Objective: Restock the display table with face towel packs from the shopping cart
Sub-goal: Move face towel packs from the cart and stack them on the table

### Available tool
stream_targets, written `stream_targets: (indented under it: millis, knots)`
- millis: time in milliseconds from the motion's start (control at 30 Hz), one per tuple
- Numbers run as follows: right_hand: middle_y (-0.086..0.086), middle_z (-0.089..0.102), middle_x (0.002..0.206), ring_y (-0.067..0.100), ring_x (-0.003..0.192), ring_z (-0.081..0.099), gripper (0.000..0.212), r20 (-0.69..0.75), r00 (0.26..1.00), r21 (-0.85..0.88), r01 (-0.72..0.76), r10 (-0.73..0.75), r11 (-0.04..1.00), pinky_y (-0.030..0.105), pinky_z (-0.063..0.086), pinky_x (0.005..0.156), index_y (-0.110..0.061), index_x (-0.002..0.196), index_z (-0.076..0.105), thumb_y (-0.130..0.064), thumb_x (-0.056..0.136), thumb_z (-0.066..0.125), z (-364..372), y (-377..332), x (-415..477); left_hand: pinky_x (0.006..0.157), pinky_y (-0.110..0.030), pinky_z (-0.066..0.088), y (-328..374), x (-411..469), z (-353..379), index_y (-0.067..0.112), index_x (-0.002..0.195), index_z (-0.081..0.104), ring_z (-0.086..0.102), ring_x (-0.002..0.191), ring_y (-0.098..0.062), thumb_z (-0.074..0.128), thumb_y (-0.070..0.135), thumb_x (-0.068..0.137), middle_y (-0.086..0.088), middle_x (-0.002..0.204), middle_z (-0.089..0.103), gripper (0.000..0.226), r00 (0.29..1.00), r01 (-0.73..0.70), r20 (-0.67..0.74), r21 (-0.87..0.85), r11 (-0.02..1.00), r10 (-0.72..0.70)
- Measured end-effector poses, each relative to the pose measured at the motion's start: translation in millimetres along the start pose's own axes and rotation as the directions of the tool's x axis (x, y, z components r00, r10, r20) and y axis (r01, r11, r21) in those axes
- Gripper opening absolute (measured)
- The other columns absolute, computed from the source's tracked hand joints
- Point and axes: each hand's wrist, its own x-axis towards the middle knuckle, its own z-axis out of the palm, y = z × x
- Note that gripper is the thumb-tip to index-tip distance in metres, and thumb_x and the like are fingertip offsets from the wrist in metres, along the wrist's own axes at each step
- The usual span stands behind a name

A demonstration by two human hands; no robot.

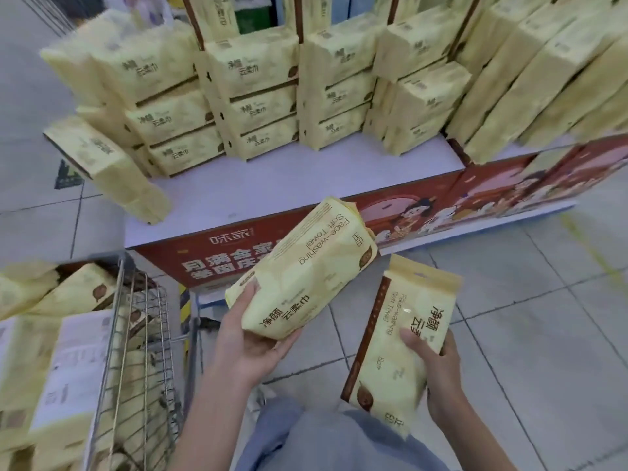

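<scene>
Carrying: our left hand grips the far pack, our right hand the near pack; next, both should land on the near tabletop.

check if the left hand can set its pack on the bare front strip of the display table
Probably yes: the left hand holds its pack just before the display table, and the strip ahead of it is bare.
</scene>
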Motion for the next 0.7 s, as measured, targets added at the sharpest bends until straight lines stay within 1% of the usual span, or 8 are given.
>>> stream_targets:
  millis: [100, 167, 233, 333, 467, 567, 633, 700]
  knots:
    - [0.007, 0.068, 0.103, 0.026, 0.089, 0.067, 0.061, -0.044, 0.999, 0.057, -0.002, 0.004, 0.998, 0.038, 0.053, 0.068, -0.011, 0.116, 0.05, -0.016, 0.061, 0.077, -39.0, -1.9, 5.4, 0.073, -0.046, 0.053, -34.0, 6.2, 14.4, 0.02, 0.125, 0.059, 0.06, 0.108, -0.035, 0.074, 0.045, 0.064, -0.014, 0.119, 0.065, 0.068, 0.999, 0.033, -0.012, 0.043, 0.999, -0.033]
    - [0.007, 0.068, 0.104, 0.025, 0.088, 0.067, 0.057, -0.069, 0.998, 0.078, 0.0, 0.005, 0.997, 0.037, 0.054, 0.068, -0.01, 0.117, 0.05, -0.013, 0.066, 0.077, -60.1, -3.9, 10.9, 0.076, -0.047, 0.053, -53.1, 9.0, 19.6, 0.02, 0.125, 0.058, 0.06, 0.108, -0.035, 0.075, 0.044, 0.063, -0.014, 0.118, 0.065, 0.069, 0.999, 0.043, -0.031, 0.061, 0.997, -0.042]
    - [0.006, 0.068, 0.105, 0.024, 0.089, 0.068, 0.06, -0.087, 0.996, 0.106, 0.013, -0.004, 0.994, 0.037, 0.054, 0.068, -0.009, 0.119, 0.051, -0.014, 0.065, 0.077, -74.9, -9.4, 19.5, 0.081, -0.048, 0.052, -67.3, 10.5, 23.4, 0.02, 0.125, 0.058, 0.06, 0.109, -0.036, 0.075, 0.043, 0.067, -0.014, 0.117, 0.066, 0.065, 0.997, 0.05, -0.054, 0.067, 0.996, -0.046]
    - [0.007, 0.068, 0.108, 0.025, 0.093, 0.067, 0.063, -0.098, 0.995, 0.128, 0.039, -0.027, 0.991, 0.038, 0.054, 0.072, -0.008, 0.12, 0.05, -0.015, 0.064, 0.078, -85.1, -23.2, 37.7, 0.084, -0.047, 0.051, -80.2, 13.1, 30.1, 0.019, 0.126, 0.058, 0.059, 0.11, -0.034, 0.072, 0.045, 0.073, -0.014, 0.119, 0.065, 0.061, 0.995, 0.069, -0.084, 0.083, 0.994, -0.061]
    - [0.003, 0.067, 0.106, 0.023, 0.094, 0.066, 0.054, -0.101, 0.994, 0.151, 0.063, -0.048, 0.986, 0.041, 0.054, 0.077, -0.012, 0.116, 0.05, -0.01, 0.069, 0.076, -83.9, -46.2, 70.3, 0.082, -0.046, 0.052, -84.9, 23.5, 40.4, 0.021, 0.125, 0.059, 0.06, 0.108, -0.033, 0.07, 0.047, 0.074, -0.014, 0.118, 0.066, 0.058, 0.991, 0.081, -0.117, 0.085, 0.993, -0.071]
    - [0.002, 0.068, 0.104, 0.022, 0.093, 0.066, 0.05, -0.101, 0.994, 0.158, 0.066, -0.05, 0.985, 0.042, 0.054, 0.079, -0.013, 0.114, 0.05, -0.008, 0.07, 0.075, -79.2, -63.5, 100.7, 0.079, -0.046, 0.056, -84.9, 39.9, 56.7, 0.021, 0.123, 0.059, 0.062, 0.105, -0.034, 0.069, 0.047, 0.077, -0.014, 0.114, 0.067, 0.054, 0.987, 0.087, -0.14, 0.104, 0.991, -0.072]
    - [0.0, 0.067, 0.102, 0.02, 0.091, 0.066, 0.045, -0.097, 0.994, 0.154, 0.067, -0.052, 0.986, 0.039, 0.054, 0.075, -0.016, 0.109, 0.051, -0.006, 0.072, 0.075, -75.7, -75.4, 123.9, 0.072, -0.052, 0.054, -82.6, 55.0, 74.4, 0.02, 0.121, 0.059, 0.062, 0.102, -0.034, 0.068, 0.046, 0.078, -0.015, 0.112, 0.067, 0.051, 0.984, 0.096, -0.158, 0.106, 0.99, -0.079]
    - [-0.001, 0.067, 0.101, 0.019, 0.09, 0.066, 0.043, -0.1, 0.994, 0.141, 0.064, -0.05, 0.988, 0.035, 0.053, 0.07, -0.017, 0.107, 0.051, -0.006, 0.072, 0.075, -71.7, -87.8, 148.3, 0.071, -0.057, 0.052, -78.4, 72.3, 96.7, 0.019, 0.12, 0.059, 0.061, 0.103, -0.035, 0.068, 0.045, 0.077, -0.015, 0.112, 0.067, 0.051, 0.982, 0.105, -0.166, 0.102, 0.989, -0.088]
